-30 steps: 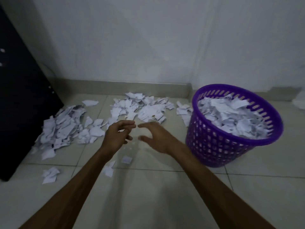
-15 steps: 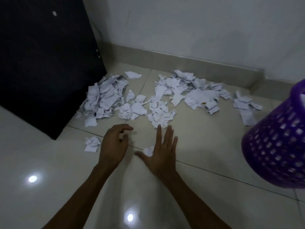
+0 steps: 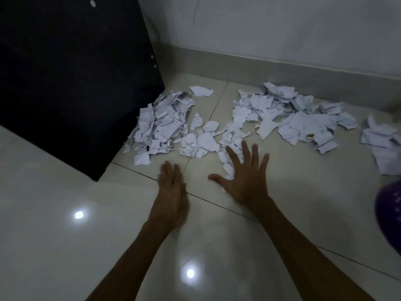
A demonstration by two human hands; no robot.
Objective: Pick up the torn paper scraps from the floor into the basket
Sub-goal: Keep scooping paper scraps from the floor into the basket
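White torn paper scraps lie on the tiled floor in heaps: a left pile (image 3: 160,124) against a dark cabinet, a middle pile (image 3: 288,114) near the wall, and a smaller right pile (image 3: 382,144). My right hand (image 3: 245,177) lies flat with fingers spread, over the near edge of some scraps (image 3: 227,157). My left hand (image 3: 171,187) rests flat on the bare tile with fingers straight and together. Only a sliver of the purple basket (image 3: 390,209) shows at the right edge.
A tall dark cabinet (image 3: 71,72) fills the upper left and stands on the floor beside the left pile. A white wall with a skirting strip (image 3: 282,70) runs behind the scraps. Glossy tiles with light reflections stretch toward me.
The view has swung left and closer, pushing the basket almost out of frame. Both hands moved forward and flattened; the right one now overlaps scraps, and the left one's curled fingers straightened.
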